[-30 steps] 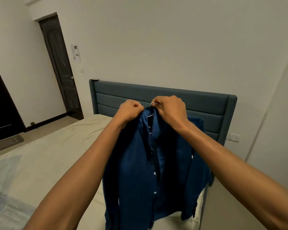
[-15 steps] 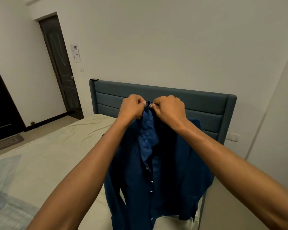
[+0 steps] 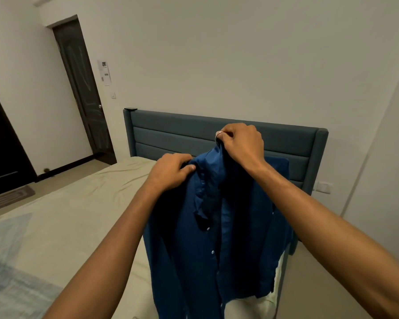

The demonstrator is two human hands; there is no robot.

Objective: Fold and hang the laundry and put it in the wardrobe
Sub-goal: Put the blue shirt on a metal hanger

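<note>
- The blue shirt [image 3: 219, 226] hangs in the air above the bed's [image 3: 78, 215] near corner, in front of the headboard [image 3: 286, 143], its button placket facing the camera with small pale buttons down the middle.
- The right hand [image 3: 242, 143] holds the shirt up at the top of the collar, fingers curled tight; a bit of metal hanger hook [image 3: 218, 134] shows at its fingertips, so the grip is clenched on hook and collar together.
- The left hand [image 3: 173, 169] sits lower, on the shirt's shoulder on the side away from the headboard's right post, thumb and fingers pinching the fabric there.
- The rest of the hanger is hidden inside the shirt.
- The bed carries a pale sheet, with a light blue patterned cloth [image 3: 7, 284] at the end far from the headboard.
- Left of the headboard, a dark door [image 3: 83, 88] stands in the wall, with a white wall panel [image 3: 104, 72] between door and headboard.
</note>
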